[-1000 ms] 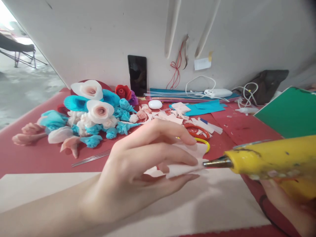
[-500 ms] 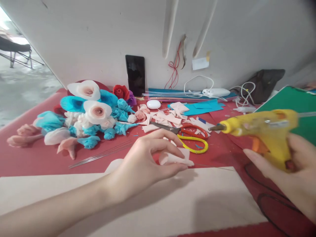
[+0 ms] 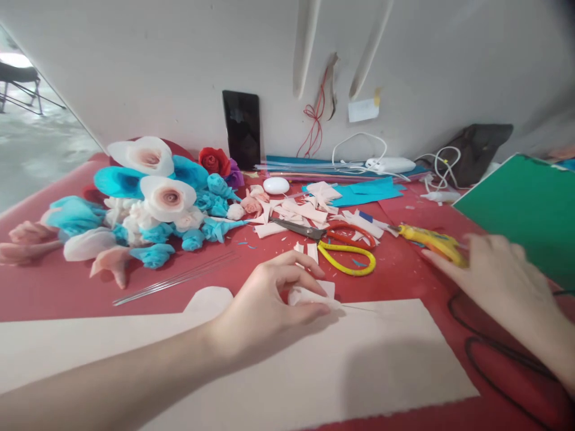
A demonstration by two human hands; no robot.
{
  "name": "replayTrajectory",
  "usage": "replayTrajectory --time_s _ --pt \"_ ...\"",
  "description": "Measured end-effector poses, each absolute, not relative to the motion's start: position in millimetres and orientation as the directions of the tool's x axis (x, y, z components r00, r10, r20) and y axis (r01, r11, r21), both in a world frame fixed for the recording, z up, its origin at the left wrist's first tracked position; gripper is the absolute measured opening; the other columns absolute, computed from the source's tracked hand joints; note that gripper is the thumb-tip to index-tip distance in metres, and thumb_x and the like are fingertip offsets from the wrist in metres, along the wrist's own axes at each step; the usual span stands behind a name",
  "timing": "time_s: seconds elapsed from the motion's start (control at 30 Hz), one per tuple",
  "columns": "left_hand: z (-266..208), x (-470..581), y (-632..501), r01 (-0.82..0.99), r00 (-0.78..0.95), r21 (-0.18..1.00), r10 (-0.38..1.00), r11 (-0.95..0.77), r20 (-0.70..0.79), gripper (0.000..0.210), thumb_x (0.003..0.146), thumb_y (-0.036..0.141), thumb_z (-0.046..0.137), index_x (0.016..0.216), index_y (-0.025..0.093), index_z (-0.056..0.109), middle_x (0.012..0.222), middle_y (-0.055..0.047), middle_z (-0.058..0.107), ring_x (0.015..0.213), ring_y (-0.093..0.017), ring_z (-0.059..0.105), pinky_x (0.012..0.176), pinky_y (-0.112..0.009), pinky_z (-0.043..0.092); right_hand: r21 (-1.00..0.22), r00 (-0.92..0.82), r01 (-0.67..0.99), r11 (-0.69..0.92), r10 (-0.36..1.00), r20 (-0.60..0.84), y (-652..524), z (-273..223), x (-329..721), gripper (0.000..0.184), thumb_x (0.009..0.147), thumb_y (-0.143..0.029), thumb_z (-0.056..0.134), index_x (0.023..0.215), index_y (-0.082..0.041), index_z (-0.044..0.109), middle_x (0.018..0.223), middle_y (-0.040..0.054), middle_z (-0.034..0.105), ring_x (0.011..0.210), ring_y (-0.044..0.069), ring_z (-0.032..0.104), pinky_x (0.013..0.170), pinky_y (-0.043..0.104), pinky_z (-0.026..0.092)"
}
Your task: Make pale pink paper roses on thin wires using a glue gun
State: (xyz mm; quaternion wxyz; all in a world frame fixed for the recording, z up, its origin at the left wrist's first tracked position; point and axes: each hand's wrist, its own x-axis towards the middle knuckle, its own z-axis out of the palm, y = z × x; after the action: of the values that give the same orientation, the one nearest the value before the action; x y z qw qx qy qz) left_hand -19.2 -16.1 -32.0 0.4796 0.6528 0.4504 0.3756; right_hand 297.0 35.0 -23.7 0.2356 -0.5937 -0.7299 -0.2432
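My left hand (image 3: 281, 293), its fingers closed in a pinch, holds a rolled pale pink crepe paper petal (image 3: 309, 296) just above a large pale paper sheet (image 3: 404, 359). A thin wire (image 3: 357, 307) sticks out to the right of the petal. On the right, my right hand (image 3: 507, 281) is slightly blurred, thumb stretched away from the fingers. A yellow glue gun (image 3: 429, 241) lies on the red table beside its thumb, nozzle pointing left; part of the gun is hidden by the hand. Scissors (image 3: 344, 254) with red and yellow handles lie beyond my left hand.
Crepe paper flowers (image 3: 168, 200) crowd the left. Paper scraps (image 3: 305, 209), a phone (image 3: 242, 130) and a white power strip (image 3: 390, 164) stand or lie farther back. Thin wires (image 3: 166, 284) lie left, a green board (image 3: 521, 203) right. A black cord (image 3: 476, 341) loops at the right.
My right hand has lowered the glue gun from the air onto the table, and the hand's grip has loosened. My left hand still pinches the petal, shifted slightly in view.
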Motion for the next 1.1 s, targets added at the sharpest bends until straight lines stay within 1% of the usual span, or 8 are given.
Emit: replayTrajectory --time_s 0.1,0.17,0.23,0.27,0.4,0.67,0.97,1.1 --pt "-31.6 -19.2 -16.6 0.179 0.277 0.971 0.955 -0.157 0.103 0.005 0.067 0.021 0.071 0.066 0.017 0.068 0.094 -0.006 0.059 0.087 -0.018 0.062 0.078 -0.029 0.049 0.127 -0.281 0.955 0.268 0.681 0.676 -1.7 -9.2 250.5 0.018 0.081 -0.031 0.060 0.082 -0.014 0.065 0.079 0.0094 0.063 0.073 0.020 0.057 0.065 0.031 0.040" --pt "-30.3 -18.9 -17.1 0.180 0.255 0.963 0.955 -0.201 0.152 0.003 0.067 0.018 0.071 0.066 0.017 0.069 0.091 -0.005 0.060 0.084 -0.016 0.062 0.076 -0.027 0.050 0.172 -0.523 0.797 0.580 0.518 0.677 -25.1 -7.0 217.5 0.008 0.084 -0.018 0.057 0.086 -0.014 0.064 0.077 0.0071 0.063 0.072 0.020 0.055 0.072 0.035 0.038" --pt "-28.6 -18.5 -17.7 0.203 0.250 0.945 0.946 -0.258 0.205 0.002 0.067 0.016 0.070 0.066 0.016 0.069 0.088 -0.005 0.061 0.083 -0.015 0.061 0.074 -0.025 0.051 0.166 -0.679 0.620 0.766 0.419 0.603 -40.6 -10.9 190.6 0.015 0.087 -0.013 0.049 0.090 -0.015 0.063 0.075 0.0033 0.063 0.070 0.016 0.054 0.071 0.034 0.037" --pt "-27.9 -18.4 -18.0 0.212 0.249 0.935 0.941 -0.285 0.231 0.001 0.067 0.016 0.070 0.066 0.016 0.069 0.087 -0.005 0.062 0.083 -0.015 0.061 0.073 -0.024 0.051 0.109 -0.620 0.617 0.779 0.397 0.677 -44.5 -14.4 180.7 0.020 0.088 -0.010 0.045 0.085 -0.016 0.063 0.071 0.0014 0.062 0.066 0.014 0.053 0.070 0.033 0.037" --pt "-28.1 -18.8 -18.7 0.195 0.247 0.908 0.914 -0.372 0.321 0.004 0.066 0.013 0.072 0.067 0.014 0.069 0.086 -0.005 0.063 0.079 -0.011 0.063 0.070 -0.017 0.052 0.060 -0.569 0.595 0.802 0.367 0.736 -43.8 -28.5 164.7 0.021 0.087 -0.008 0.045 0.083 -0.015 0.065 0.067 -0.0009 0.062 0.061 0.011 0.053 0.064 0.031 0.037" --pt "-34.0 -19.7 -17.7 0.167 0.301 0.885 0.877 -0.434 0.373 0.008 0.066 0.010 0.073 0.069 0.014 0.067 0.087 -0.004 0.061 0.071 -0.011 0.064 0.059 -0.015 0.054 0.054 -0.626 0.616 0.786 0.446 0.640 -40.1 -28.5 173.6 0.015 0.089 -0.020 0.049 0.088 -0.022 0.064 0.068 -0.0069 0.065 0.060 0.010 0.054 0.063 0.031 0.036" --pt "-35.0 -19.6 -17.2 0.196 0.288 0.862 0.868 -0.466 0.404 0.009 0.065 0.011 0.074 0.068 0.015 0.067 0.086 -0.003 0.061 0.073 -0.009 0.064 0.057 -0.010 0.052 0.051 -0.595 0.617 0.786 0.423 0.683 -31.6 -23.8 166.9 0.015 0.087 -0.018 0.052 0.082 -0.021 0.065 0.067 -0.0047 0.065 0.060 0.010 0.054 0.061 0.029 0.037" --pt "-36.0 -19.1 -19.1 0.176 0.293 0.868 0.867 -0.464 0.404 0.007 0.067 0.010 0.072 0.070 0.013 0.066 0.088 -0.004 0.060 0.073 -0.009 0.063 0.057 -0.011 0.052 -0.033 -0.562 0.632 0.774 0.487 0.668 -33.9 -22.6 169.1 0.013 0.086 -0.014 0.052 0.084 -0.018 0.064 0.068 -0.0033 0.064 0.065 0.011 0.055 0.062 0.030 0.037"
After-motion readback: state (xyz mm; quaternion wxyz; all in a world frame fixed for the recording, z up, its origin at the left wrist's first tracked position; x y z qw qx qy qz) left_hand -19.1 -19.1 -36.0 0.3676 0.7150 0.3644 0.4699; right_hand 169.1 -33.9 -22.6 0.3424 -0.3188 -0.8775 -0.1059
